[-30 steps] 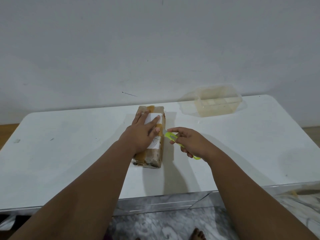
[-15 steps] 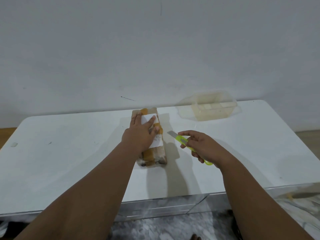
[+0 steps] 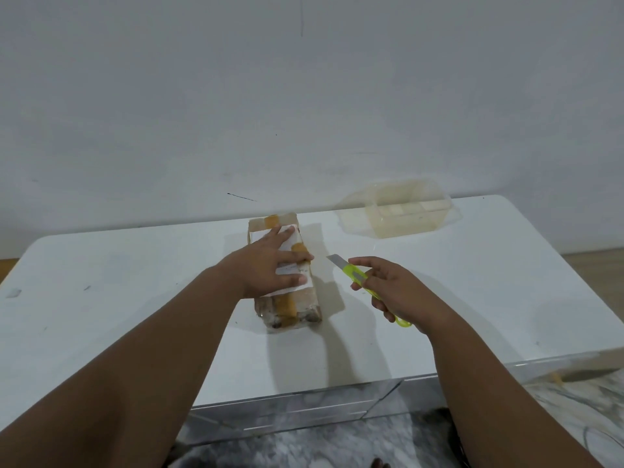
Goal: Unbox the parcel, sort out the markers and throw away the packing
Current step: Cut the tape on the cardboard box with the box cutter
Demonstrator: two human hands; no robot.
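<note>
A brown cardboard parcel (image 3: 297, 305) with tan tape and a white label lies lengthwise at the middle of the white table (image 3: 135, 298). My left hand (image 3: 266, 265) rests flat on top of it, fingers spread over the label. My right hand (image 3: 395, 292) is just to the right of the parcel and grips a lime-green utility knife (image 3: 358, 275). Its bare blade points left toward the parcel's right side, a short gap away. No markers are visible.
A clear plastic container (image 3: 405, 211) stands at the back right of the table, close to the grey wall. The table's front edge runs below my forearms, with marbled floor beneath. A transparent bin edge (image 3: 574, 366) shows at the lower right.
My right hand drew the knife back from the parcel's right side, so the blade now stands clear of it. My left hand stayed flat on the parcel.
</note>
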